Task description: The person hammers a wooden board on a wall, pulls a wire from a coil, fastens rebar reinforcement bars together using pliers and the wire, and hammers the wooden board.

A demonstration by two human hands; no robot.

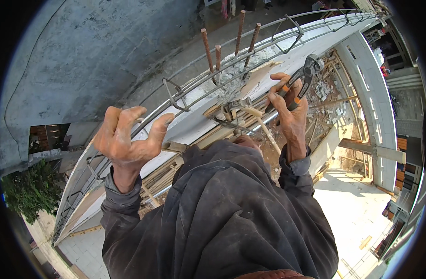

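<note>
My right hand (292, 114) is closed around a pair of pincers (308, 74) with black and orange handles. Their rounded grey head points up and away, to the right of the wall. On the left, my left hand (129, 135) is raised with thumb and fingers apart, holding nothing that I can see. It hovers over long steel reinforcing bars (199, 93) that run along the white wall top (201, 116). A bent wire stirrup (176, 95) loops around the bars just right of my left hand.
Several rusty upright rods (207, 49) rise from rough concrete (231, 74) beyond the bars. What looks like a wooden-handled hammer (268, 131) lies before me. Poles and rubble (324, 88) are below on the right. A grey plastered wall (87, 56) stands at far left.
</note>
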